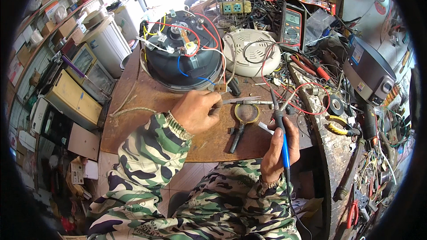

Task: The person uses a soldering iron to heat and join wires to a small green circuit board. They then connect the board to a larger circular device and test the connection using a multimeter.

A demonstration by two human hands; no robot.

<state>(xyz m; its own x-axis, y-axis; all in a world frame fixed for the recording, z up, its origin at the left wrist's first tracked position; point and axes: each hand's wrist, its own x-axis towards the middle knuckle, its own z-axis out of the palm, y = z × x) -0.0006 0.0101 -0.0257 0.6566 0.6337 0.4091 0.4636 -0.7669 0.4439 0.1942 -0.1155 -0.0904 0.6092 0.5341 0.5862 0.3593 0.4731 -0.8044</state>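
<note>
At ten o'clock, along the wall, wooden shelving (26, 40) crowded with boxes and bags; at nine o'clock, below it, a yellow cabinet-like appliance (73, 95). Nearer in, at ten o'clock, a tall whitish appliance housing (109, 44). Next, the brown wooden bench top (133, 135), with a pale cord (133, 110) trailing across its left part.

At eleven o'clock, resting on the bench, a black domed appliance body (162, 64), with red, white, yellow and blue wires over its exposed fittings. Just left of centre, at nine o'clock, the left hand (198, 110), back upward, fingers curled in and drawn together, close below a small tan terminal block (220, 88) at the wire ends. Cannot tell whether pinching anything between the hidden fingertips.

At one o'clock, beside the black body, a round cream vented cover (252, 53). Toward three o'clock, flat on the bench, a magnifying glass (246, 113) with a dark handle. At four o'clock, the right hand (279, 151), thumb and fingers closed round a blue-and-black soldering iron (285, 146), tip pointing toward twelve, cord hanging toward six.

Between one and two o'clock, propped upright, a digital multimeter (292, 26). At three o'clock, a black tape roll (335, 104), then yellow-handled pliers (339, 126). Between two and three, farthest right, a tilted grey cooker housing (369, 71) with a control panel.
</note>
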